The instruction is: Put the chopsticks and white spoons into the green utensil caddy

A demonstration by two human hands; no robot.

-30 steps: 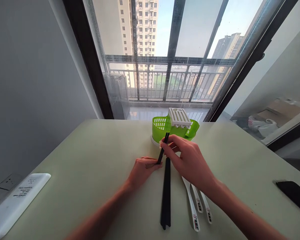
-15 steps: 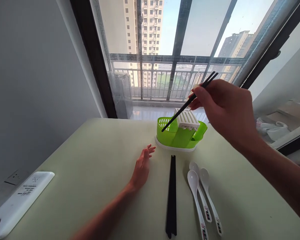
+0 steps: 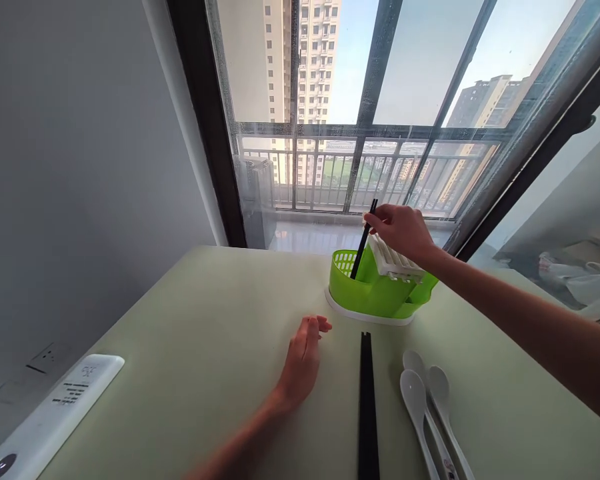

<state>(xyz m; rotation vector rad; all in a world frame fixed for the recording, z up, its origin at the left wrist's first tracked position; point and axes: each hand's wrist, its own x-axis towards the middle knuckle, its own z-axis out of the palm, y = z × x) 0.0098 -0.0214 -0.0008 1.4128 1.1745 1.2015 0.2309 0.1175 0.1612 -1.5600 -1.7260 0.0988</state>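
Observation:
My right hand (image 3: pixel 403 230) pinches a pair of black chopsticks (image 3: pixel 363 251) near their upper ends. They stand tilted, their lower ends down inside the left compartment of a green utensil holder (image 3: pixel 365 299). That holder has a white slotted top piece (image 3: pixel 395 261) and a white base. Resting on its side on the table, my left hand (image 3: pixel 303 360) holds nothing, its fingers loosely stretched out in front of the holder. More black chopsticks (image 3: pixel 368 407) lie side by side just right of it. Three white spoons (image 3: pixel 414 393) lie further right, bowls toward the holder.
A long white device with printed labels (image 3: pixel 75 400) lies at the table's left edge. Beyond the table (image 3: pixel 220 320) stands a large window with dark frames (image 3: pixel 367 100). A grey wall with a socket (image 3: pixel 45 357) is on the left.
Out of my left hand, the chopsticks were lifted by my right hand, swung up right, then lowered into the holder's left compartment. My left hand has let go and opened. The view shifted right.

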